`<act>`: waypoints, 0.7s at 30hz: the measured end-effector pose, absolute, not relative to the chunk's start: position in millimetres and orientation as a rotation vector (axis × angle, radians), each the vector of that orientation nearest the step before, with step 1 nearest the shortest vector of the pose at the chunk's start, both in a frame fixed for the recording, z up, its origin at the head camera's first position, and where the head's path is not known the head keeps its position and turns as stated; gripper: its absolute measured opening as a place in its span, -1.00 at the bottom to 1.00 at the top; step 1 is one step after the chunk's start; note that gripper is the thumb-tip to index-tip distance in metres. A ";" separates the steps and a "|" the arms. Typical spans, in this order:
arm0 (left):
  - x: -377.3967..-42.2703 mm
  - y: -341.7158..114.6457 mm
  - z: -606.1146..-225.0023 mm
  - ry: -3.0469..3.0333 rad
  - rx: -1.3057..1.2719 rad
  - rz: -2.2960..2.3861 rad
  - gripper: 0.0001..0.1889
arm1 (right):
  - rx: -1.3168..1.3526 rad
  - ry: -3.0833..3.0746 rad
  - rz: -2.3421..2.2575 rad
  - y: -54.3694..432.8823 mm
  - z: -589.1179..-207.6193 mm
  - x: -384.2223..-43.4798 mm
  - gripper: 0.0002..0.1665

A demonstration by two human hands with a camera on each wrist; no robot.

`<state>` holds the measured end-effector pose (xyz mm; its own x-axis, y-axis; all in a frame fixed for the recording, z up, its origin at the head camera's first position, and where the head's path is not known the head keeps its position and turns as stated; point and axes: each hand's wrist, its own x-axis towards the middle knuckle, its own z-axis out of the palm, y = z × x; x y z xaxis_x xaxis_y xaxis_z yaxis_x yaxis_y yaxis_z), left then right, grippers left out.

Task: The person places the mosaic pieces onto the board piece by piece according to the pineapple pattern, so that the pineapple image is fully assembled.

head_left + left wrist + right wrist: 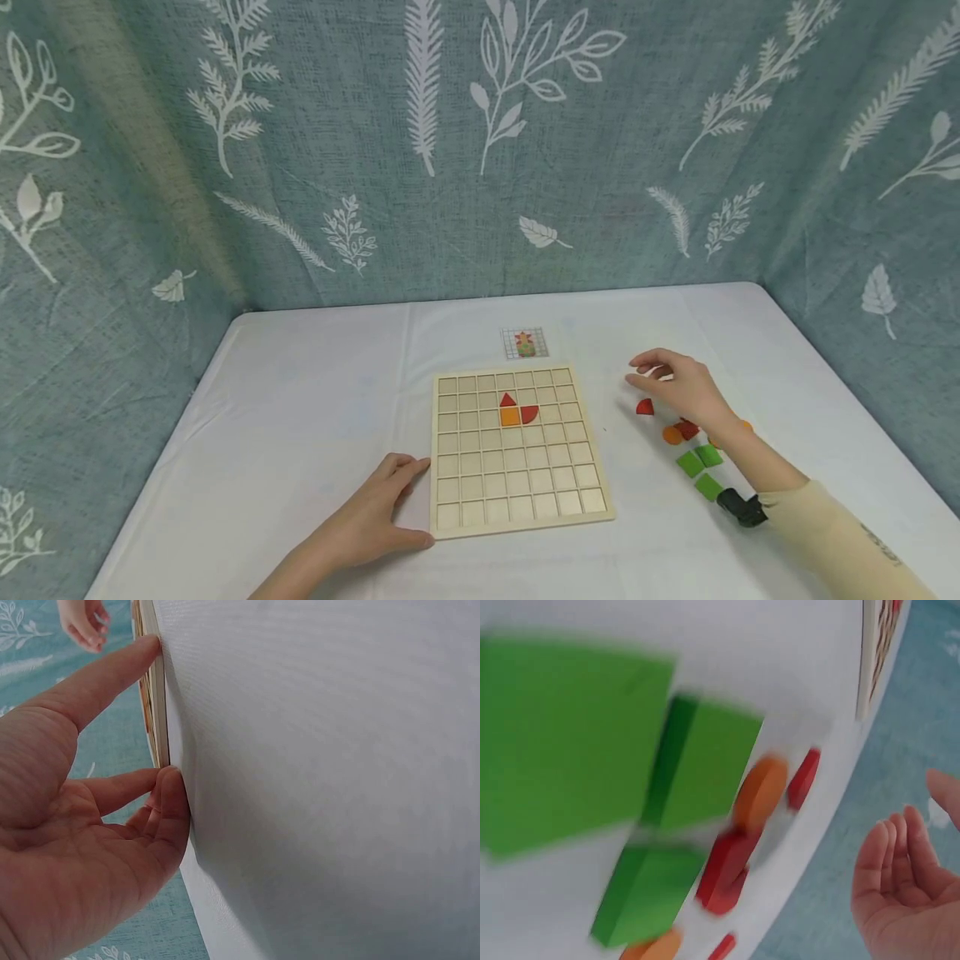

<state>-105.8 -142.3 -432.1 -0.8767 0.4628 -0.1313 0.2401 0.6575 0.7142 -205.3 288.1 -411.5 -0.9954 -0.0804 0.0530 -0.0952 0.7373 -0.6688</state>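
Observation:
My left hand [375,512] rests at the left side of a pale wooden grid board [495,487], thumb by the near corner and fingertips against the edge. Set in the grid are a red triangle [507,401], an orange square [510,417] below it, and a red quarter-circle [529,413] beside that square. Right of the board, my right hand [678,387] hovers over the table with loosely bent fingers and nothing between them. Just below its fingertips lies a red quarter-circle piece [645,407]. In the right wrist view that hand [907,892] shows its palm, fingers apart from the thumb.
Under the right forearm lie green square blocks [690,463], an orange round piece [672,435] and red pieces [687,429]. A small card [525,342] with a coloured grid picture lies behind the board. A patterned curtain [465,233] surrounds the white table [322,392].

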 end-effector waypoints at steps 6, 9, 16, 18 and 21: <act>-106.1 -142.3 -432.0 2.568 0.567 1.064 -0.03 | 0.057 -2.939 1.078 307.6 -413.2 -202.3 -0.52; -106.2 -142.6 -432.3 2.569 0.569 1.062 -0.03 | 0.053 -2.960 1.089 314.2 -412.4 -200.4 -0.50; -105.9 -143.1 -433.8 2.573 0.551 1.054 -0.03 | -0.032 -2.984 1.047 332.6 -411.5 -197.9 -0.49; -105.9 -143.3 -434.0 2.575 0.564 1.059 -0.03 | -0.042 -2.976 1.045 340.5 -413.9 -198.4 -0.49; -106.2 -143.4 -433.9 2.573 0.577 1.063 -0.02 | -0.061 -2.981 1.011 351.1 -418.3 -200.1 -0.49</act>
